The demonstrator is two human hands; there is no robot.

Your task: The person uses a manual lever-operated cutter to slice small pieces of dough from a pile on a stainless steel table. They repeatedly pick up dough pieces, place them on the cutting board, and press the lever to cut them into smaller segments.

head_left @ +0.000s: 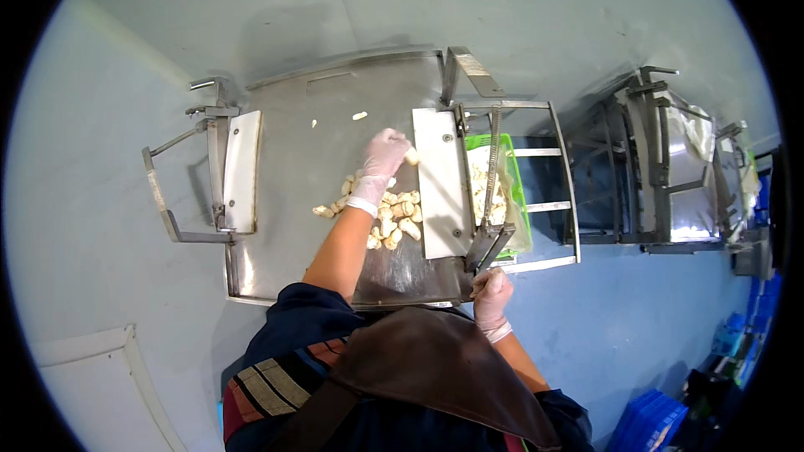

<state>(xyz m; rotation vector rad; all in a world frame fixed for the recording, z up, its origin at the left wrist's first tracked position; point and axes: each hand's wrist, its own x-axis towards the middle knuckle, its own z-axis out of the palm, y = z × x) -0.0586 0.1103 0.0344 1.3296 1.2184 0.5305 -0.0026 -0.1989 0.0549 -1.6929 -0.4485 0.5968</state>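
On the steel table lies a heap of pale, stubby mushrooms with brownish patches. My left hand, in a thin clear glove, reaches past the heap. Its fingers are closed on one mushroom at the left edge of a white board. My right hand, also gloved, is closed around the near end of a metal cutter lever, beside the table's front right corner. Right of the board, a green basket holds pale cut pieces under the lever.
Two small white scraps lie farther back on the table. Another white board with a metal lever frame is fixed at the left edge. A metal rack carries the basket. Similar steel equipment and blue crates stand to the right.
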